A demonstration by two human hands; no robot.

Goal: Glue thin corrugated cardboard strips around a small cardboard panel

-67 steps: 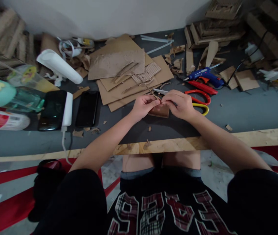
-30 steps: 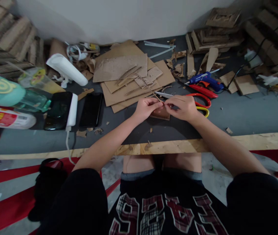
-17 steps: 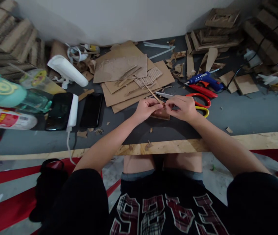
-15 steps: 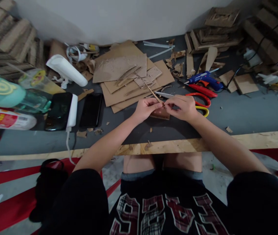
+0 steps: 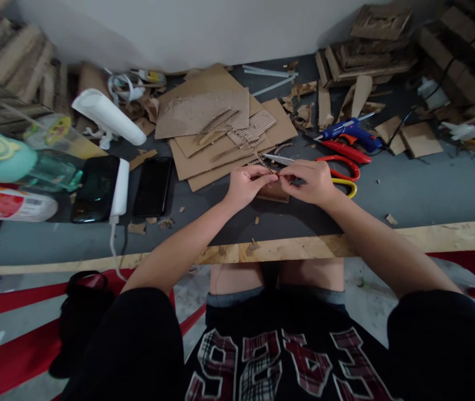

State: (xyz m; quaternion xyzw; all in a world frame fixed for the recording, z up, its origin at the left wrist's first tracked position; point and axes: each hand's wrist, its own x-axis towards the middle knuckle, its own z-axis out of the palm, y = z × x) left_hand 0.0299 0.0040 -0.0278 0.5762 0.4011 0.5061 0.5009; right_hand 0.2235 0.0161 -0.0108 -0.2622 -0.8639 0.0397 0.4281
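Hands: fingertips of both nearly together above the worktop [image 5: 433, 192], each pinched closed.
Left hand [image 5: 246, 186]: thumb and forefinger clamped on a thin brown corrugated-cardboard strip [image 5: 274, 172].
Right hand [image 5: 310, 181]: fingertips at the strip's near end, pinched; exact grip too small to verify.
Strip: between the hands, its far part hard to separate from the scraps.
Small brown cardboard piece [image 5: 274, 192]: directly below the fingertips, partly covered.
Scissors with red and yellow loop handles [image 5: 357, 169]: beside the right hand, partly hidden by it.
Blue glue gun [image 5: 366, 136]: beyond the scissors.
Flat tan cardboard sheets [image 5: 204, 111]: overlapping pile beyond the left hand.
Black phone [image 5: 152, 186]: left of the sheets.
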